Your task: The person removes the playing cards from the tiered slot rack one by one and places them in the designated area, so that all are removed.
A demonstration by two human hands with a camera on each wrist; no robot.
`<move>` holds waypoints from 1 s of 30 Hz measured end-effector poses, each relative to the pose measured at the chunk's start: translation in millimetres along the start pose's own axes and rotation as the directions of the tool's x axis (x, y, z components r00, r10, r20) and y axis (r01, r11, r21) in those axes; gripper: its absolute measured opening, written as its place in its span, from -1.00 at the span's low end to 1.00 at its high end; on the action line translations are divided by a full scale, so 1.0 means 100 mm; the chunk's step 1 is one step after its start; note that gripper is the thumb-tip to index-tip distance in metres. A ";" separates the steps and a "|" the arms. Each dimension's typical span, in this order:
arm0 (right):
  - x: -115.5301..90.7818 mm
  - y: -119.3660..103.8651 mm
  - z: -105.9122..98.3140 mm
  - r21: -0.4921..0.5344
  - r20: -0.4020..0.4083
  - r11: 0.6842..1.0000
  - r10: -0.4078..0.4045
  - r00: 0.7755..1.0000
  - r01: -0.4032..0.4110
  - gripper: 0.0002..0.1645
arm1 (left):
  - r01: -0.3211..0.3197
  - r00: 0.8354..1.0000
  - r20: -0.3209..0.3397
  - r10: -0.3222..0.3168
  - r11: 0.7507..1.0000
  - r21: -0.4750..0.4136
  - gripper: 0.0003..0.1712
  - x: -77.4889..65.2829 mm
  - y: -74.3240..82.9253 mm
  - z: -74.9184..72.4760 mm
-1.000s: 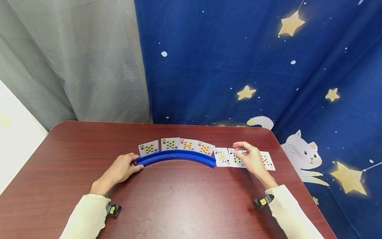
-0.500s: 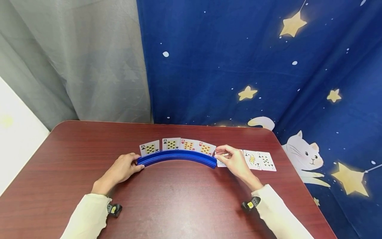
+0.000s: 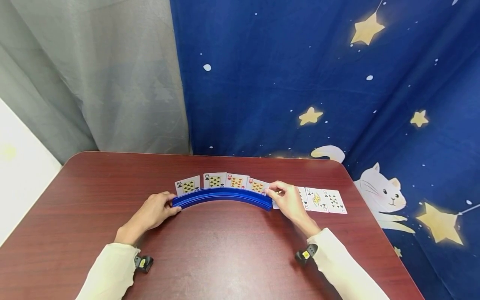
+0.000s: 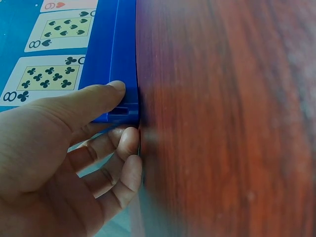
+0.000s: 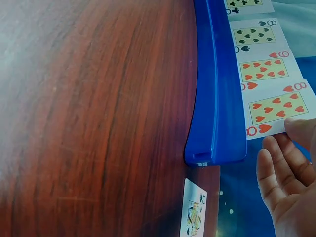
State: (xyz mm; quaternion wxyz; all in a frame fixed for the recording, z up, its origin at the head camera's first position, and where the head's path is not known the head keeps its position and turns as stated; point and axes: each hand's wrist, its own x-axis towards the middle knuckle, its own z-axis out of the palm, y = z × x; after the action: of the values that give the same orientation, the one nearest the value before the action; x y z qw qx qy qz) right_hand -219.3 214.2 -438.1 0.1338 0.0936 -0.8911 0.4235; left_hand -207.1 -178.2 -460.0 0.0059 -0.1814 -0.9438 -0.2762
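A curved blue card holder lies on the table with several playing cards standing in it. My left hand grips its left end, thumb on top and fingers curled below. Along the holder from the left stand the eight of clubs, the eight of spades, the nine of hearts and the eight of hearts. At the right end, my right hand pinches the outer edge of the eight of hearts, thumb on its face and fingertips behind.
Right of the holder several cards lie face up in a row, including a face card of clubs and a number card of clubs. My right hand partly covers the row's left end. Curtains hang behind the table's back edge.
My right hand has moved left from over the row of loose cards to the eight of hearts at the holder's right end. The left hand has stayed on the holder.
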 end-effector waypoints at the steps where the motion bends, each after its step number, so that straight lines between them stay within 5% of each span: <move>1: 0.01 0.00 0.00 -0.001 -0.005 1.000 -0.011 1.000 0.011 -0.91 | 0.001 1.000 0.000 -0.001 1.000 0.000 -0.82 0.00 0.00 0.00; 13: 0.05 -0.05 -0.13 0.027 -0.089 0.998 -0.047 0.995 0.050 -0.93 | -0.001 1.000 0.002 0.001 1.000 -0.009 -0.83 0.00 0.00 -0.01; 23: -0.02 0.00 -0.26 0.227 -0.020 0.970 0.090 0.996 -0.084 -0.82 | -0.009 1.000 -0.005 0.009 1.000 -0.004 -0.83 0.01 -0.02 0.00; 30: -0.11 0.11 -0.33 0.173 0.010 0.971 0.166 0.986 -0.165 -0.81 | -0.012 1.000 -0.008 0.012 1.000 -0.009 -0.83 0.00 -0.01 0.00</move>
State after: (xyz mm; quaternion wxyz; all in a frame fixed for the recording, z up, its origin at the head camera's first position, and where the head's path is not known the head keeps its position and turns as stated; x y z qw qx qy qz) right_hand -206.6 247.9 -429.6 0.0915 0.0292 -0.8553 0.5092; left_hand -207.5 -178.9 -460.9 0.0107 -0.1862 -0.9414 -0.2810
